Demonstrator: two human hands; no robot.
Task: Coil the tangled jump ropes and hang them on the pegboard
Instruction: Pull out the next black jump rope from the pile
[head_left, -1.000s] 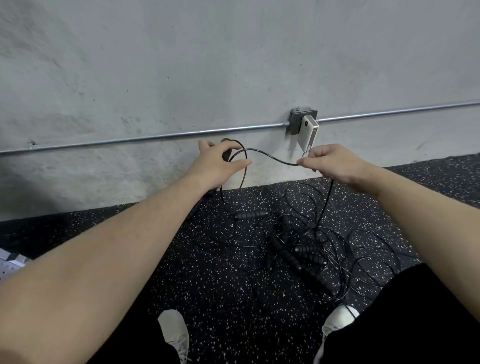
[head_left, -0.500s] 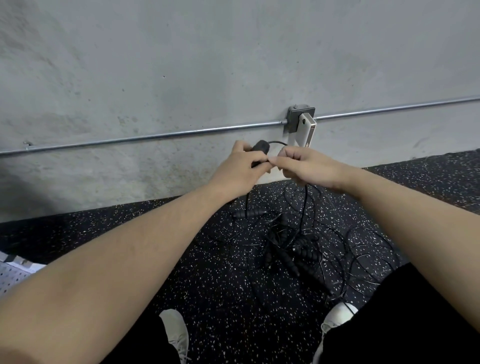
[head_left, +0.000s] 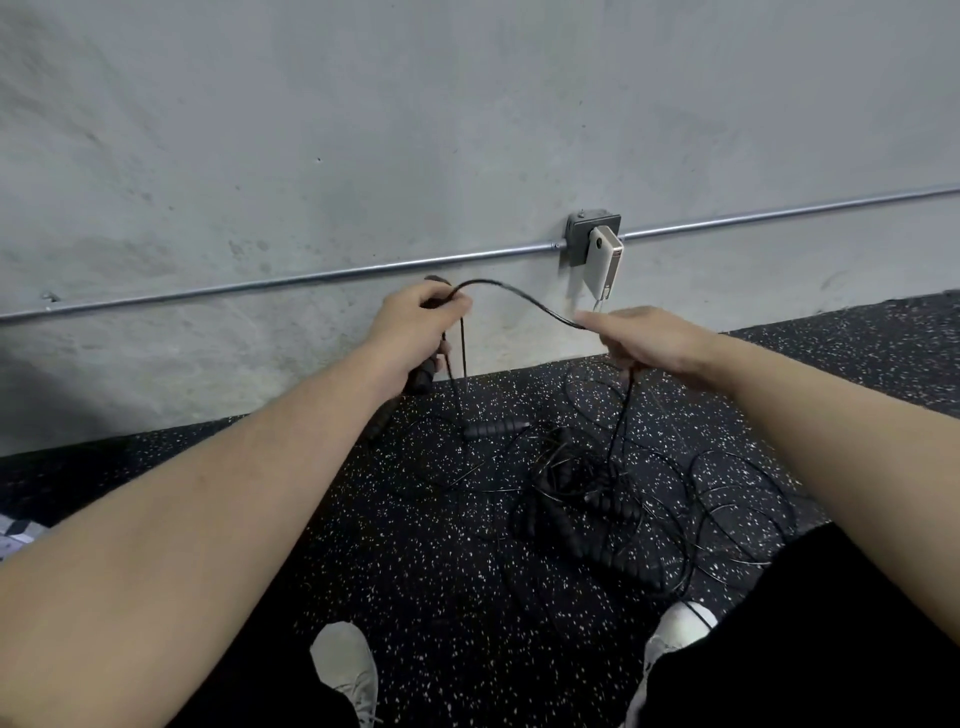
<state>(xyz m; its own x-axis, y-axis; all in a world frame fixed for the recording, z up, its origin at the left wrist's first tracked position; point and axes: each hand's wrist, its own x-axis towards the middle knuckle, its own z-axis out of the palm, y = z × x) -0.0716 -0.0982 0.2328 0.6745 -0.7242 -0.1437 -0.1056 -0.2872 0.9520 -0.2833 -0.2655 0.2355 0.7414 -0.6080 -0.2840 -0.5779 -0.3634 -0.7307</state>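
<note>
Head view, speckled black floor (head_left: 415, 545), grey wall (head_left: 363, 130)

rope (head_left: 524, 295): black, thin and plain, running between the two hands
rope pile (head_left: 597, 499): black cords and black ribbed handles, all one dark tangle
loose handle (head_left: 493, 429): black with a ribbed pattern
floor (head_left: 415, 545): black mat with small white flecks scattered all over
wall (head_left: 363, 130): pale grey, blotchy, with darker smudges lower down
pipe (head_left: 311, 278): silvery grey metal
box on the pipe (head_left: 581, 234): dark grey
block hanging at the box (head_left: 605, 262): white, with a beige edge
shoes (head_left: 345, 670): white or very light grey
trousers (head_left: 779, 649): plain black
thing at the left edge (head_left: 15, 532): white and grey, pattern too small to tell
</note>
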